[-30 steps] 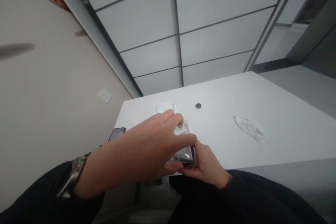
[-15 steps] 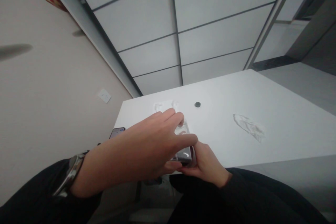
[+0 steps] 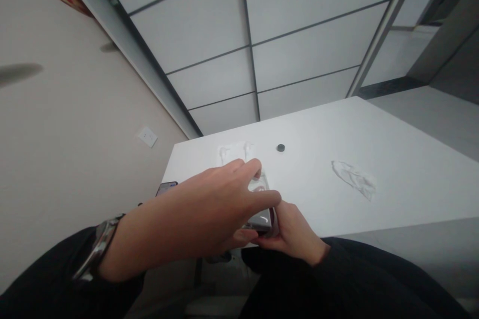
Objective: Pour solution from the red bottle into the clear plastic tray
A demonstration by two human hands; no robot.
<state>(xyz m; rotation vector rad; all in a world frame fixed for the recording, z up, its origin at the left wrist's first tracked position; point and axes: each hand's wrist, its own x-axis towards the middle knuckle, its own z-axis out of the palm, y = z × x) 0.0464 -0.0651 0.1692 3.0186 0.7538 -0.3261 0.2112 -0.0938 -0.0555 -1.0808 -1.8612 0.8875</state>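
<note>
Two hands over one white tabletop, seen from the side of the room. The right hand is curled around the near end of one dark, glossy rectangular block, gripping it between thumb and fingers, and the block sits at the tabletop's near edge. The left hand, with one metal wristwatch on its wrist, reaches across from the left, loosely spread, its thumb lying over the block. Its long axis seems to run from the near edge toward the far side, though the hands hide most of it, so its exact line cannot be told. One clear plastic piece lies just beyond the block, under the left fingertips.

Also on the tabletop: two crumpled white sheets, well apart; one small black disc between them; and one smartphone at the wall-side edge, partly behind the left forearm. One wall socket is beside the tabletop.
</note>
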